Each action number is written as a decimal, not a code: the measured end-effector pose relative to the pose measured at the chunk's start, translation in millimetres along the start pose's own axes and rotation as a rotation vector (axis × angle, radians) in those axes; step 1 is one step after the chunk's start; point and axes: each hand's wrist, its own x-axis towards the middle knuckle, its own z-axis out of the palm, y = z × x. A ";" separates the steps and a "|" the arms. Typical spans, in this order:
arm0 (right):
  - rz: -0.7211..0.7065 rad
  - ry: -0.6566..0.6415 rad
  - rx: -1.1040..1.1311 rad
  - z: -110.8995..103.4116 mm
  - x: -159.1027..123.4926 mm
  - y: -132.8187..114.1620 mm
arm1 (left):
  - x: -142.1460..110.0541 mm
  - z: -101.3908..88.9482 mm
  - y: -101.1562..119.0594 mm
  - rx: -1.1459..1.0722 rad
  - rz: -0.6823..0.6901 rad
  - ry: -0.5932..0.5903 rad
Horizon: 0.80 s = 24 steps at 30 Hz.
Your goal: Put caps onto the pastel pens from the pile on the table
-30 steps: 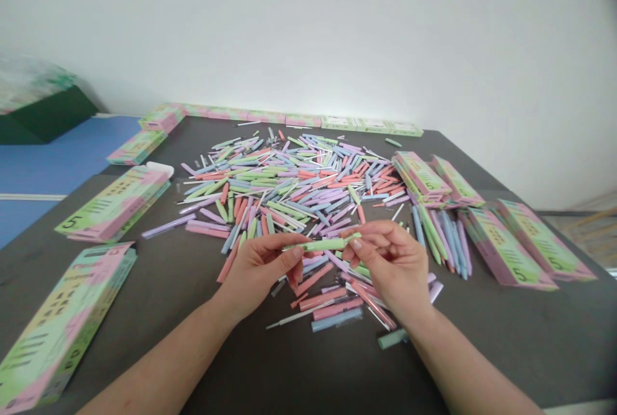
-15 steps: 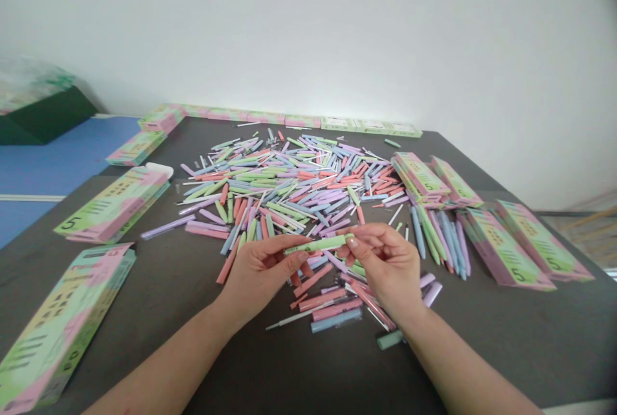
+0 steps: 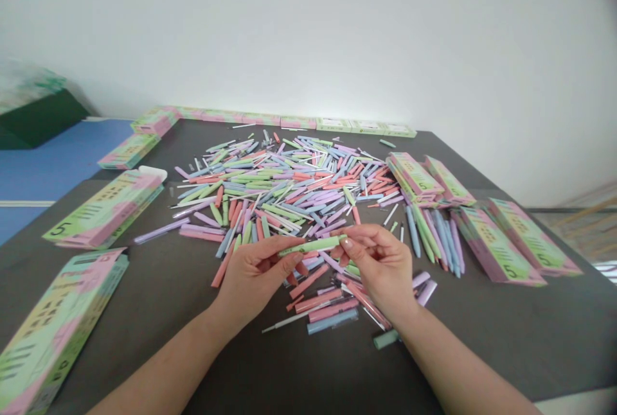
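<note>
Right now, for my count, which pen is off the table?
The pale green pen held between the left hand and right hand; the rest lie on the table.

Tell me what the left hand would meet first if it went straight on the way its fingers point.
The left hand holds the pale green pen, so that comes first. Past the pen's far end, the right hand's fingertips look next in line, though depth is hard to judge from this view.

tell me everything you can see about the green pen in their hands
The pale green pen is a slim, straight barrel with a smooth, matte plastic look; fine details are too small to make out. It lies nearly level, its right end slightly higher, above the heap of pastel pens. The left hand holds one end, and the right hand pinches the other.
</note>
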 end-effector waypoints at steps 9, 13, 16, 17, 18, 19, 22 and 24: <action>0.004 -0.021 0.052 -0.3 0.0 1.2 | -2.0 0.2 -0.2 0.019 0.014 0.026; 0.000 -0.020 0.060 -1.4 -0.8 2.2 | -3.0 0.4 0.7 0.055 0.028 0.033; 0.003 -0.026 0.043 -3.0 -1.2 4.8 | -3.0 0.0 0.7 0.056 0.026 0.034; 0.006 -0.026 0.033 -3.5 -1.4 5.7 | -2.8 -0.3 0.7 0.052 0.023 0.032; 0.012 -0.025 0.023 -3.9 -1.6 6.4 | -2.4 -0.6 0.7 0.048 0.018 0.025; 0.017 -0.021 0.013 -4.1 -1.7 6.8 | -2.0 -0.8 0.6 0.045 0.011 0.017; 0.028 -0.014 0.000 -3.8 -2.0 7.3 | -1.0 -1.4 -0.3 0.043 0.002 -0.002; 0.030 -0.014 -0.004 -3.0 -1.9 7.6 | -1.1 -1.5 -0.9 0.054 0.014 -0.002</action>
